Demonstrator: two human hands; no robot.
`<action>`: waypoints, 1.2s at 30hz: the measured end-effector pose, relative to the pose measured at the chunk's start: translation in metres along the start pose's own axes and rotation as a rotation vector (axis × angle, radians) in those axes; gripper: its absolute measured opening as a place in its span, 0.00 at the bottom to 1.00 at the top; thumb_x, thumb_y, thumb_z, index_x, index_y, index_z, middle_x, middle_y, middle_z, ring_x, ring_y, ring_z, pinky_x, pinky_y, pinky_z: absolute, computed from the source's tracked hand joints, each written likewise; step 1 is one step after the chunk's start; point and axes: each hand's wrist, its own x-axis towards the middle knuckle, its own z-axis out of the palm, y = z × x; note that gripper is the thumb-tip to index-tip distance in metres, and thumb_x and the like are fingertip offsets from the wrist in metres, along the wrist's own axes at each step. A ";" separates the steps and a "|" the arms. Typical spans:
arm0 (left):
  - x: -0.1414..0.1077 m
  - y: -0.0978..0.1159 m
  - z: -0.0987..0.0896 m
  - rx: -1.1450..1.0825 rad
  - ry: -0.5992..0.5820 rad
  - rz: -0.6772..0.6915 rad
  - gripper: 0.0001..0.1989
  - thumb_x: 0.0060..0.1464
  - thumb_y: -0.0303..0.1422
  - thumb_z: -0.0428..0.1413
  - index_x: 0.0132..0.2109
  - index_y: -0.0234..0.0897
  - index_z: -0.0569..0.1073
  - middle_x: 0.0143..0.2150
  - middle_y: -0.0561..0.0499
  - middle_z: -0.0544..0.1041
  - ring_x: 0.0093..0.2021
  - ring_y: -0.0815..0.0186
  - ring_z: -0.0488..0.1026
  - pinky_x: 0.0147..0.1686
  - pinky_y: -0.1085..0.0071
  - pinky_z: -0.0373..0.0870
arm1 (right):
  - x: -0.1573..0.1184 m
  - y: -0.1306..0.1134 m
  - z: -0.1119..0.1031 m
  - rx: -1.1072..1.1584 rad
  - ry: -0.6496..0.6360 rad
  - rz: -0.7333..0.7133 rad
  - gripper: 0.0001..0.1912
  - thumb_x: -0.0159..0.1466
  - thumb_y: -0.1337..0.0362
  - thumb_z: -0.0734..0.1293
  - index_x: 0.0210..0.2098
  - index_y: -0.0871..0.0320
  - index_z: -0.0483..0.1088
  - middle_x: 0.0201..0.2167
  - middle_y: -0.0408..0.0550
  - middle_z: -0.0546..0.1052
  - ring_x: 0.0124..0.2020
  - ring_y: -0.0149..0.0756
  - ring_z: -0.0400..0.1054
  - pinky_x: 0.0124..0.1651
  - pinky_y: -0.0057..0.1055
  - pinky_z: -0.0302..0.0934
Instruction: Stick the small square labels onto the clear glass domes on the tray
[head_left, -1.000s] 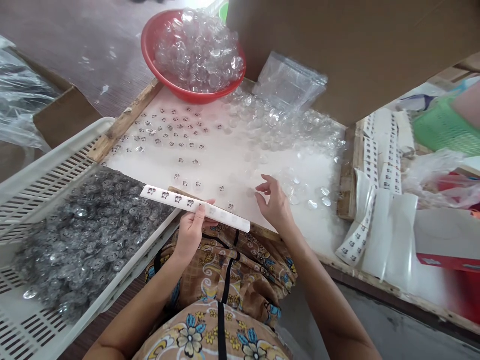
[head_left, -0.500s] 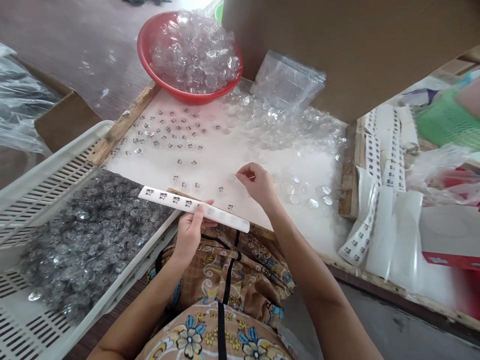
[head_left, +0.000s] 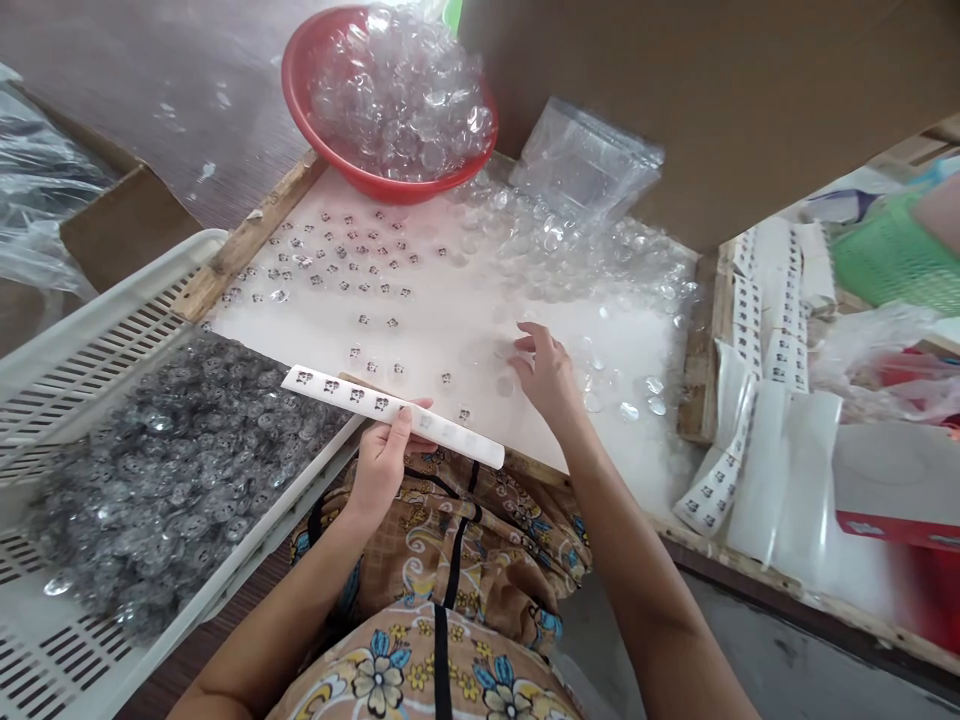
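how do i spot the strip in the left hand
Find the round red plastic bowl, then the flat white board in front of it. At the board's near edge, the left hand holds a long, narrow white paper-like strip with small dark printed figures. Unlike the printed white strips at right, it is held.

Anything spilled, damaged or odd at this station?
Nothing looks damaged. Mild oddity: at top of view, clear round plastic pieces heap above the rim of the red round plastic bowl, so some might slide off.

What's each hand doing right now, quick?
Left hand: closed, holding the printed white strip.
Right hand: open, thumb and fingers apart, nothing visibly held.
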 end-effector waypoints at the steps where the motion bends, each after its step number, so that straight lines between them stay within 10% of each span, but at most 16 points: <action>1: 0.000 0.000 0.000 0.002 -0.003 0.001 0.28 0.60 0.49 0.56 0.53 0.29 0.79 0.38 0.42 0.83 0.34 0.58 0.80 0.32 0.67 0.79 | -0.001 0.000 0.001 0.016 -0.004 0.005 0.24 0.58 0.70 0.63 0.55 0.54 0.65 0.41 0.52 0.78 0.44 0.47 0.70 0.49 0.49 0.65; 22: -0.001 0.000 0.001 0.053 0.001 0.002 0.29 0.60 0.50 0.55 0.54 0.29 0.79 0.38 0.42 0.83 0.34 0.59 0.80 0.32 0.67 0.79 | -0.015 -0.005 -0.030 0.110 0.177 0.130 0.10 0.60 0.60 0.66 0.41 0.54 0.73 0.43 0.53 0.74 0.37 0.39 0.70 0.35 0.37 0.68; 29: 0.001 0.001 0.003 0.041 0.006 -0.001 0.28 0.59 0.50 0.56 0.53 0.29 0.79 0.38 0.42 0.83 0.34 0.59 0.80 0.32 0.68 0.79 | -0.006 -0.007 -0.026 0.297 -0.034 0.327 0.12 0.57 0.53 0.69 0.29 0.56 0.71 0.23 0.44 0.73 0.24 0.34 0.65 0.28 0.33 0.61; 36: 0.000 0.000 0.001 0.055 -0.013 0.006 0.29 0.60 0.50 0.55 0.54 0.28 0.79 0.38 0.42 0.83 0.34 0.59 0.80 0.32 0.68 0.79 | 0.002 -0.010 -0.023 0.197 -0.067 0.371 0.08 0.55 0.58 0.68 0.28 0.56 0.71 0.23 0.44 0.73 0.25 0.33 0.65 0.31 0.33 0.59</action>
